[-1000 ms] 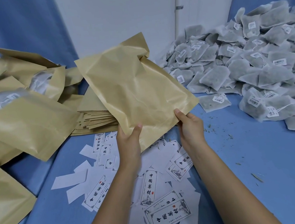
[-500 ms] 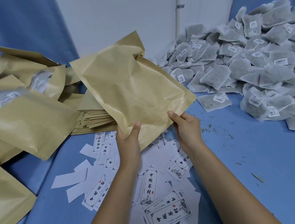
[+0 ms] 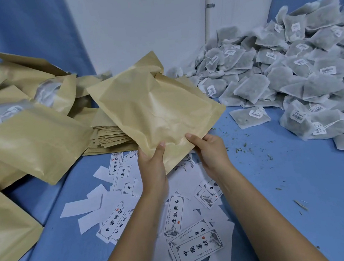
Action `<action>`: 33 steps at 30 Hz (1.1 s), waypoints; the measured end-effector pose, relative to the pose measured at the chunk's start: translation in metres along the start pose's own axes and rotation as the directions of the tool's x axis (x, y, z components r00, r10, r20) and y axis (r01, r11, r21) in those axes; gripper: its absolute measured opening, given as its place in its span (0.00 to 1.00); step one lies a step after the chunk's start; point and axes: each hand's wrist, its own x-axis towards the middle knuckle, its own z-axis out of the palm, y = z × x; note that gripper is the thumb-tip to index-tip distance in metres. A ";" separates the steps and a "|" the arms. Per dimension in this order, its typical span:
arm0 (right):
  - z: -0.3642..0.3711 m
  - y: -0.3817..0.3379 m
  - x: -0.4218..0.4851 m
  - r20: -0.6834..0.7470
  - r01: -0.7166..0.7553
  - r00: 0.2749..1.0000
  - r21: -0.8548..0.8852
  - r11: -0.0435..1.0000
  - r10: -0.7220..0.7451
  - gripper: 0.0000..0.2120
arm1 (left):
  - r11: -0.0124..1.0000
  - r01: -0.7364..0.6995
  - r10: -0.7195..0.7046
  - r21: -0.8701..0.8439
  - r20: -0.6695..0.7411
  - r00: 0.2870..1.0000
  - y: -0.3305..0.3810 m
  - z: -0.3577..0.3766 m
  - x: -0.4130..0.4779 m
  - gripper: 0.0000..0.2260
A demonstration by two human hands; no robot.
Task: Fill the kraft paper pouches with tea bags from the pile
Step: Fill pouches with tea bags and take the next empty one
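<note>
The thumb and fingers [image 3: 161, 151] of the left hand [image 3: 152, 167] pinch the near edge of a pouch [image 3: 156, 110]. The right hand [image 3: 211, 151] pinches the same edge just beside it, thumb on top. The pouch is held up off the bench [image 3: 290, 181], tilted away from the person. It looks creased and slightly puffed, but I cannot tell whether it holds anything, and its mouth is not plainly seen.

Left of the pouch lie bulging pouches [image 3: 28, 138], some showing bags through a window; these seem filled. Behind it and just to the left sits a flat stack [image 3: 107, 135] of empty ones. To its right the pile [image 3: 288, 69] of tea bags is large, with one bag [image 3: 248, 116] lying apart, nearer the pouch. Below it, labels [image 3: 176, 215] lie scattered.

The job looks well begun but far from over: many bags and empty pouches remain.
</note>
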 end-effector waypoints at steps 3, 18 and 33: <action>0.002 0.002 -0.002 -0.074 0.027 0.997 -0.019 0.999 -0.028 0.10 | 1.000 0.014 -0.014 0.006 -0.004 1.000 -0.001 0.003 0.000 0.15; -0.004 -0.006 0.000 -0.139 -0.003 0.990 0.038 0.999 0.009 0.05 | 0.920 0.320 -0.364 0.227 0.191 0.911 0.007 -0.009 0.004 0.12; 0.002 0.006 -0.004 0.018 -0.107 0.994 -0.067 0.992 0.108 0.06 | 0.888 0.217 -0.320 0.405 0.208 0.924 0.008 -0.018 0.012 0.07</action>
